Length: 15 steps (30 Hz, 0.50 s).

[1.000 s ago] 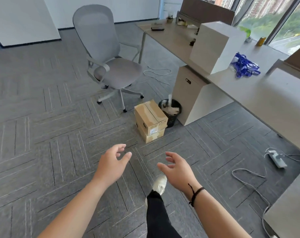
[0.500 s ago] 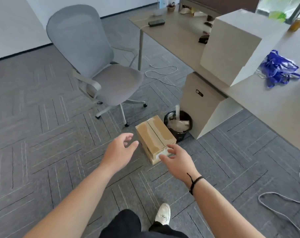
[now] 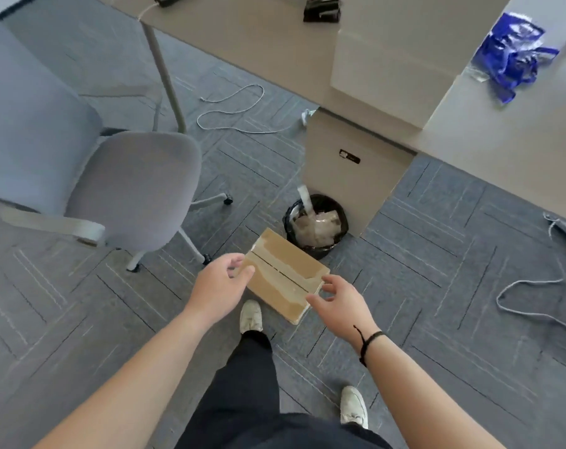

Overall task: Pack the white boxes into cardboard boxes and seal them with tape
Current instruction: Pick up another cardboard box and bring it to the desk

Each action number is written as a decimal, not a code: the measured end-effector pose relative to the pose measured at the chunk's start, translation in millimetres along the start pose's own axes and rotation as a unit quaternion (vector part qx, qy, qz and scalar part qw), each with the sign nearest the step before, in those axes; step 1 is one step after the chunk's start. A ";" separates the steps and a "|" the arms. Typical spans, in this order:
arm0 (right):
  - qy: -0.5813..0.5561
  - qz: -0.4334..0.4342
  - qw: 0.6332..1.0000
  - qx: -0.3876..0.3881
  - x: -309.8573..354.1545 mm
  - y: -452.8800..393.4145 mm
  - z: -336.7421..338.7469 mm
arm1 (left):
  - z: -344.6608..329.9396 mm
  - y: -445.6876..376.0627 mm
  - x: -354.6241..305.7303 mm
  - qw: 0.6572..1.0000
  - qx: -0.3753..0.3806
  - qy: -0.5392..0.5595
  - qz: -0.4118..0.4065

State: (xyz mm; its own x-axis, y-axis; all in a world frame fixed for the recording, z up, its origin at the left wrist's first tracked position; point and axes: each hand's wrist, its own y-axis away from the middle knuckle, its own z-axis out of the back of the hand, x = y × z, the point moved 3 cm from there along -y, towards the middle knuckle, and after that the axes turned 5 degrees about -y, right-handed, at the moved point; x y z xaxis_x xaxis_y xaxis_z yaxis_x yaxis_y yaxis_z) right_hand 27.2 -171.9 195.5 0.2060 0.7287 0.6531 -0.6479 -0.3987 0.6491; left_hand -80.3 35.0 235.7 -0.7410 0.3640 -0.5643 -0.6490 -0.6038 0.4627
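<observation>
Two hands reach over cardboard box (image 3: 285, 273) on carpet (image 3: 437, 286). Left hand (image 3: 218, 286) at box's left corner, fingers loosely curved, thumb at box edge; actual contact cannot tell. Right hand (image 3: 343, 303) at box's right corner, fingers spread, relaxed, gripping nothing. Box flaps closed, taped along seam. Box sits just beside black bin (image 3: 317, 223), near chair (image 3: 90, 176). Big white box (image 3: 392, 56) up on desk (image 3: 242, 30), next to blue bag (image 3: 515, 56). Shoe (image 3: 251, 316) just beside box.

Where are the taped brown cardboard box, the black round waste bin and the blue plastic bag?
taped brown cardboard box (image 3: 281, 273), head view, top flap
black round waste bin (image 3: 341, 215), head view, rim
blue plastic bag (image 3: 515, 56), head view, middle
</observation>
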 end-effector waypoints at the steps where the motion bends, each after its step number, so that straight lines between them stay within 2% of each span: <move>1: -0.017 -0.018 1.000 -0.014 6.0 -12.2 -5.3 | 6.7 -22.8 0.3 1.000 0.018 -0.017 -0.010; 8: -0.122 -0.164 0.975 -0.082 -1.6 -86.1 -50.9 | 16.1 -166.3 28.7 0.977 0.151 -0.142 -0.050; 11: -0.145 -0.206 0.963 -0.102 -24.4 -120.0 -67.3 | -7.0 -214.5 51.7 0.963 0.193 -0.181 -0.043; 15: -0.143 -0.247 0.951 -0.116 -62.7 -172.8 -87.7 | -54.5 -273.0 86.7 0.960 0.209 -0.185 -0.020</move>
State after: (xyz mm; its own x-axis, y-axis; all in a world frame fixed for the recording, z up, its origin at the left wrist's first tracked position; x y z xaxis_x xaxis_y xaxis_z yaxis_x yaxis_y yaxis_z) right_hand 61.9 -99.9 8.2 0.6968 0.6004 0.3924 -0.5584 0.1107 0.8221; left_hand 42.1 192.7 23.2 -0.6739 0.6552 -0.3415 -0.6335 -0.2746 0.7234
